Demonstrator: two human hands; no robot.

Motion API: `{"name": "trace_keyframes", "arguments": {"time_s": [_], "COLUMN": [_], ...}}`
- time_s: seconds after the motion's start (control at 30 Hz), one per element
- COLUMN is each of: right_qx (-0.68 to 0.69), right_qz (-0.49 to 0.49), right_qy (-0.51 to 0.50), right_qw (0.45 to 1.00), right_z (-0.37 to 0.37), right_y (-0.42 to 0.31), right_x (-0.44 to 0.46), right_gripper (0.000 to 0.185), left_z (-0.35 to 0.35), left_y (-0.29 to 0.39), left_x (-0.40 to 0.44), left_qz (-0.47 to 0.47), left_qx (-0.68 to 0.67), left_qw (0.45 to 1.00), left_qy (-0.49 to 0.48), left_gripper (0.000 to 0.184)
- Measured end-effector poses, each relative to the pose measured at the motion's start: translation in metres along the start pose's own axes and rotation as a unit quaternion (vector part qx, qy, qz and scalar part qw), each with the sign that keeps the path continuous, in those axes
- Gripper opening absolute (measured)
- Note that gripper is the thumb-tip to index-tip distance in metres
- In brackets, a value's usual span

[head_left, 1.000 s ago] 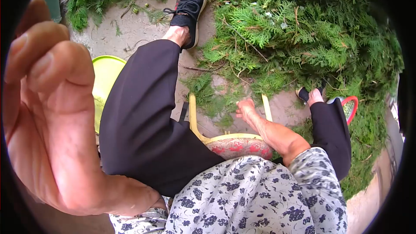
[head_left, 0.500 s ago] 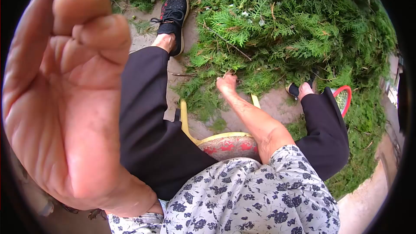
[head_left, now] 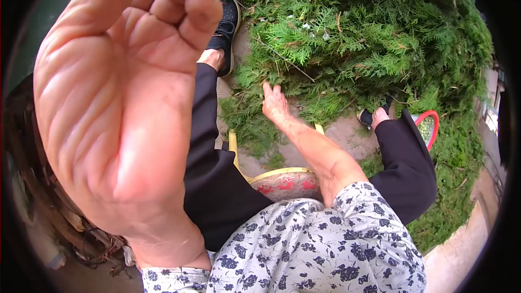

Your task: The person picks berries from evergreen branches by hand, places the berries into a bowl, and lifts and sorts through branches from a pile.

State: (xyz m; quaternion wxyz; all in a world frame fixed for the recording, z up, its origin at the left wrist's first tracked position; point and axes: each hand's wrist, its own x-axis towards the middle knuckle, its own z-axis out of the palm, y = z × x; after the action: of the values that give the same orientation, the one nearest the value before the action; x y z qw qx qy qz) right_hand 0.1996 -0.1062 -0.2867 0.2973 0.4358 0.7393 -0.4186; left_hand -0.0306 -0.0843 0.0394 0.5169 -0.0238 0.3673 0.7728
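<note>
My left hand [head_left: 119,97] is raised very close to the camera, its bare palm facing me. Its fingers bend loosely at the top, partly cut off by the edge of the view, and nothing shows in the palm. Down by the ground, my right hand [head_left: 275,106] reaches to the near edge of a heap of green conifer branches [head_left: 347,43]. Two of its fingers stretch apart toward the sprigs; the other fingers are partly hidden. Scattered green sprigs [head_left: 244,114] lie just left of it.
Between my legs is a low seat with a yellow frame [head_left: 279,171] and a red-patterned top [head_left: 287,184]. A red-rimmed container [head_left: 434,127] holding small green pieces stands beyond my right knee. My dark shoe [head_left: 225,38] rests by the heap. Brown sticks [head_left: 54,201] lie at left.
My left hand has shifted right and up across the view. My right hand has moved slightly left, and its fingers have gone from bunched to stretched out.
</note>
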Motion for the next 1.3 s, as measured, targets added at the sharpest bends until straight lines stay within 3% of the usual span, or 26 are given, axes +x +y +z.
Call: {"name": "trace_keyframes", "arguments": {"time_s": [0.03, 0.07, 0.13, 0.2, 0.27, 0.4, 0.47, 0.5, 0.53, 0.6, 0.67, 0.77, 0.83, 0.97, 1.0, 1.1, 1.3], "right_qx": [0.026, -0.034, -0.026, 0.026, -0.094, -0.196, -0.005, -0.057, -0.058, 0.107, 0.034, -0.005, -0.076, -0.069, -0.071, 0.127, 0.094], "right_qz": [-0.002, -0.068, -0.054, -0.075, -0.137, -0.126, -0.127, -0.169, -0.168, -0.136, -0.171, -0.147, -0.129, -0.115, -0.115, -0.123, -0.153], "right_qy": [-0.053, -0.108, -0.053, 0.110, 0.303, 0.249, 0.296, 0.382, 0.380, 0.257, 0.247, 0.229, 0.165, 0.129, 0.128, 0.189, 0.193], "right_qw": [0.998, 0.991, 0.997, 0.991, 0.938, 0.940, 0.947, 0.907, 0.908, 0.951, 0.953, 0.962, 0.975, 0.983, 0.983, 0.966, 0.965], "right_z": [-0.009, 0.003, -0.023, -0.028, -0.039, -0.035, -0.033, -0.038, -0.031, -0.010, 0.014, 0.024, 0.025, 0.013, 0.011, 0.003, 0.000], "right_y": [-0.005, 0.012, -0.002, 0.018, 0.028, 0.033, 0.033, 0.027, 0.029, 0.036, 0.047, 0.042, 0.037, 0.034, 0.039, 0.059, 0.077], "right_x": [-0.013, -0.010, -0.035, -0.014, 0.005, 0.015, 0.013, 0.003, -0.004, -0.011, -0.003, 0.014, 0.028, 0.034, 0.031, 0.020, -0.002], "right_gripper": [0.051, 0.049, 0.040, 0.033, 0.028, 0.027, 0.026, 0.021, 0.021, 0.015, 0.010, 0.009, 0.008, 0.013, 0.013, 0.011, 0.009], "left_z": [0.001, 0.000, -0.001, -0.002, -0.004, -0.008, -0.010, -0.011, -0.012, -0.014, -0.016, -0.019, -0.022, -0.028, -0.029, -0.026, -0.027], "left_y": [-0.001, -0.001, -0.002, -0.002, -0.003, -0.004, -0.004, -0.005, -0.005, -0.005, -0.007, -0.015, -0.019, -0.027, -0.028, -0.027, -0.031], "left_x": [-0.001, -0.001, -0.003, -0.004, -0.006, -0.007, -0.006, -0.006, -0.006, -0.007, -0.007, -0.005, -0.005, -0.005, -0.005, -0.008, -0.011], "left_qz": [0.000, 0.003, 0.005, 0.012, 0.021, 0.040, 0.049, 0.054, 0.060, 0.073, 0.086, 0.107, 0.118, 0.134, 0.135, 0.133, 0.150], "left_qx": [0.001, 0.000, -0.001, -0.001, 0.000, 0.004, 0.006, 0.005, 0.005, 0.008, 0.013, 0.030, 0.039, 0.057, 0.058, 0.057, 0.067], "left_qw": [1.000, 1.000, 1.000, 1.000, 1.000, 0.999, 0.999, 0.998, 0.998, 0.997, 0.996, 0.994, 0.992, 0.989, 0.989, 0.989, 0.986], "left_qy": [-0.002, -0.002, -0.004, -0.004, -0.004, -0.008, -0.015, -0.017, -0.019, -0.023, -0.027, -0.023, -0.022, -0.019, -0.018, -0.018, -0.017], "left_gripper": [0.041, 0.040, 0.040, 0.040, 0.040, 0.039, 0.039, 0.039, 0.039, 0.039, 0.039, 0.038, 0.038, 0.038, 0.037, 0.037, 0.037]}}
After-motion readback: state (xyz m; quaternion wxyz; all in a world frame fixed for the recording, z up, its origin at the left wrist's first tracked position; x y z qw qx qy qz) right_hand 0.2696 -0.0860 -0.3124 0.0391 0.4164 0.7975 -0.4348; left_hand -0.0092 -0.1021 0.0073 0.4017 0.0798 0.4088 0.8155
